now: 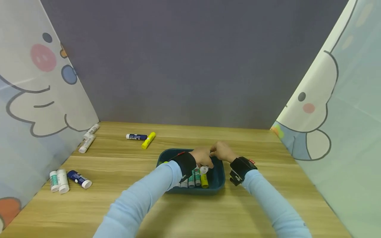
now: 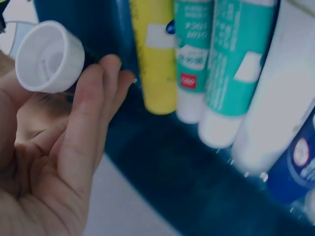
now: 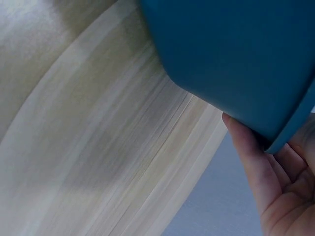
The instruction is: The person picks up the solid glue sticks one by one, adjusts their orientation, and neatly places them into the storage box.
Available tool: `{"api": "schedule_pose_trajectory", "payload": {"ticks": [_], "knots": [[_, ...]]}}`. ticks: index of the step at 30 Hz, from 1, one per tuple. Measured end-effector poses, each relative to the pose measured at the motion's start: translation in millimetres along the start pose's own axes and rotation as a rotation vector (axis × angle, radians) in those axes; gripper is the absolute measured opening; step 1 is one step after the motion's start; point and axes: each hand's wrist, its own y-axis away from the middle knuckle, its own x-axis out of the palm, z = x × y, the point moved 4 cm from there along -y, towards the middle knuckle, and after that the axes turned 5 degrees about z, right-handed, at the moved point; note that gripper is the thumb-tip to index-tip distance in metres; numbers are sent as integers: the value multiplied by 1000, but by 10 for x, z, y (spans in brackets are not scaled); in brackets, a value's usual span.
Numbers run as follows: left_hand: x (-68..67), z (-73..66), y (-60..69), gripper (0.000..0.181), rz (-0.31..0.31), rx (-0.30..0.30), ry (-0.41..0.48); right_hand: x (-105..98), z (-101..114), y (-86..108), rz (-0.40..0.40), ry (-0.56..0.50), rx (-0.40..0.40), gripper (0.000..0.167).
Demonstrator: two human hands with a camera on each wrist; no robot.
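Observation:
My left hand [image 1: 202, 156] is inside a dark teal plastic bin [image 1: 221, 187] and pinches a glue stick by its body. Its hollow white end [image 2: 49, 58] faces the left wrist camera; most of the rest is hidden behind the fingers. In the bin, glue sticks lie side by side, among them a yellow one [image 2: 156, 64], a green one [image 2: 193, 54] and a navy one [image 2: 295, 164]. My right hand [image 1: 224, 151] grips the bin's far right corner, with fingers on both sides of the rim [image 3: 290, 129].
On the wooden table at the back lie a navy glue stick [image 1: 137, 137] and a yellow one [image 1: 148, 140]. Further left are two white sticks [image 1: 87, 143] by the wall, and a group with a green, a white [image 1: 63, 181] and a navy stick [image 1: 79, 178]. Patterned panels stand on both sides.

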Motion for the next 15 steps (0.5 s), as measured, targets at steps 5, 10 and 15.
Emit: {"api": "schedule_pose_trajectory", "payload": {"ticks": [5, 10, 15], "knots": [[61, 42, -113, 47, -4, -31, 21, 8, 13, -9, -26, 12, -22, 12], [137, 55, -171, 61, 14, -37, 42, 28, 2, -20, -22, 36, -20, 9], [205, 50, -231, 80, 46, -21, 136, 16, -26, -16, -28, 35, 5, 9]]}}
